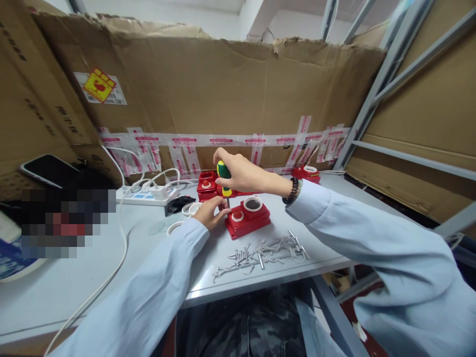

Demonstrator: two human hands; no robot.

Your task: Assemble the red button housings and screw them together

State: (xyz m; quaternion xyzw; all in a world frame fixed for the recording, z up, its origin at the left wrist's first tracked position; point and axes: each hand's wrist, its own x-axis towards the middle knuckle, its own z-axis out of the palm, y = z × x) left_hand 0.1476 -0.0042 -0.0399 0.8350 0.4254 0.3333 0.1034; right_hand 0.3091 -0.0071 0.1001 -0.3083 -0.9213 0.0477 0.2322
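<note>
My right hand is wrapped round the green and yellow handle of a screwdriver, which stands upright with its shaft pointing down. Below it, a red box with a white ring round a dark round opening and a smaller white-ringed red button lies on the table. The shaft meets the box near its back left corner; the tip is hidden. My left hand is at that corner, thumb and forefinger drawn together beside the shaft. What they pinch, if anything, is hidden. Several loose screws lie in front of the box.
Metal rods with string lie near the table's front edge. More red housings stand behind my hands, another red box at the back right. White rings and a power strip are left. A cardboard wall closes the back.
</note>
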